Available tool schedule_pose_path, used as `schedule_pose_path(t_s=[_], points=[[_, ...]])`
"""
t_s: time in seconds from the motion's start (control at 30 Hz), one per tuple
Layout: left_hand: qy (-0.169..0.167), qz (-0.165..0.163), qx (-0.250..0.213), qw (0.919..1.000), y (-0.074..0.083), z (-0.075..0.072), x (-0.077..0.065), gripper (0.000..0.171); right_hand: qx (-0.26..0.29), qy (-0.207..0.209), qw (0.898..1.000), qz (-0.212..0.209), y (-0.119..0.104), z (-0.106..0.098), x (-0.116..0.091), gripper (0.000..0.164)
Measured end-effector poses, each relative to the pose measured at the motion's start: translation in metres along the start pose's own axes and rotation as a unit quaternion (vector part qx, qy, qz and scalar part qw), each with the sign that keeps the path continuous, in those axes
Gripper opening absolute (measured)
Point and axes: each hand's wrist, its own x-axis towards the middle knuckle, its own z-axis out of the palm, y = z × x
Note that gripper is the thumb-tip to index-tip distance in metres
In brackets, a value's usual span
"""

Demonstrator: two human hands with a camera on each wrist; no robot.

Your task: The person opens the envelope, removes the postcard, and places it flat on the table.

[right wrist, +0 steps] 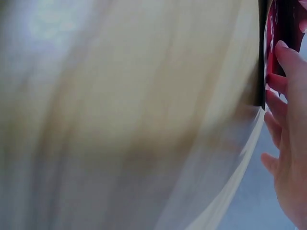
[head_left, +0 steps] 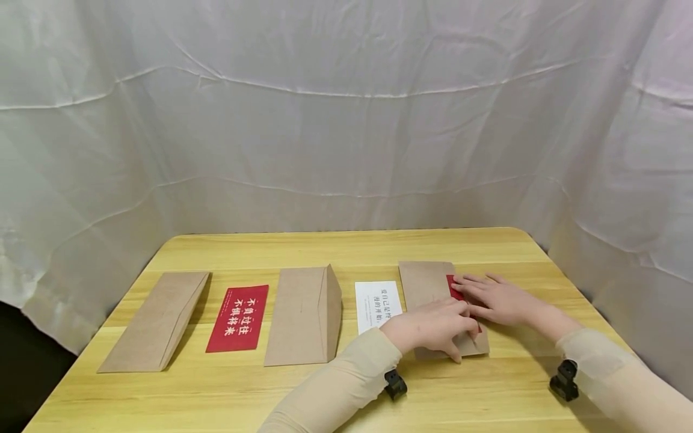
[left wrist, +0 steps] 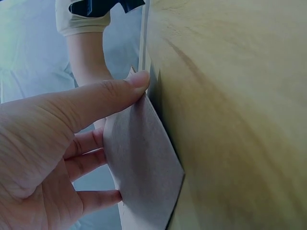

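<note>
A brown paper envelope lies at the right of the table, with a red card showing along its right side. My left hand rests over the envelope's near part, and in the left wrist view its thumb reaches the paper's edge while the other fingertips touch its face. From the right, my right hand lays extended fingers on the red card, most of which the hands hide. How far the card sits inside the envelope cannot be told. Both hands nearly meet there.
Left of the hands lies a white printed card. Farther left are a second envelope with its flap raised, a red card with white characters, and a third envelope. Pale curtains surround the wooden table.
</note>
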Motion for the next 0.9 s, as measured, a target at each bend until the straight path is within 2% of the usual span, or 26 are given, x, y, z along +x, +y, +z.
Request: schedule_pose_path(t_s=[0.37,0.67,0.77,0.9], points=[[-0.005,-0.009,-0.022,0.9997,0.0,0.002,0.001,0.042,0.006,-0.005,0.999,0.043,0.002,0.005,-0.02,0.066],[-0.006,-0.019,-0.026,0.9995,0.002,0.0,0.001,0.041,0.033,-0.007,0.996,0.086,-0.004,-0.006,-0.029,0.072],[-0.007,-0.02,-0.028,0.9994,0.001,0.001,0.001,0.042,0.042,0.01,0.995,0.092,-0.003,-0.005,-0.023,0.066],[-0.005,-0.017,-0.03,0.9994,0.001,0.002,0.001,0.042,0.026,0.037,0.995,0.086,-0.005,-0.004,-0.008,0.048]])
